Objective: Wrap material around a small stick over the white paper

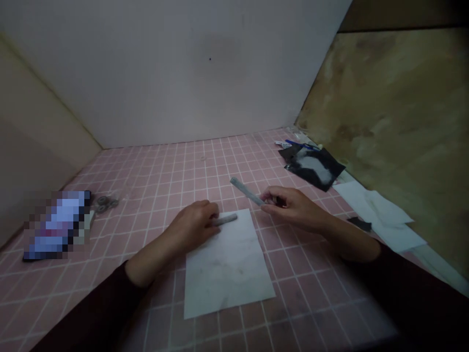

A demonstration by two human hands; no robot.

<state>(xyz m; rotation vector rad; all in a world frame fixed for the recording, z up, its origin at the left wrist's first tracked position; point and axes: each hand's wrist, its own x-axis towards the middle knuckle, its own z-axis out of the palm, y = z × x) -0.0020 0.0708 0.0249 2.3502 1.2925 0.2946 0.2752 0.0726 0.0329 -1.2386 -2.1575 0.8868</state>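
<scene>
My left hand rests over the top edge of a white sheet of paper. Its fingers are closed around a short grey bar, whose free end points right above the paper. To the right of the sheet, my right hand pinches one end of a longer, flat grey strip. This strip slants up and to the left, clear of the paper. The material of both grey pieces is too dim to tell. Faint smudges mark the sheet.
Pink tiled-pattern covering spreads over the table. At the left lie a pixelated device and small round grey parts in clear plastic. Black sheets with whitish dust, a blue pen and white papers line the right wall.
</scene>
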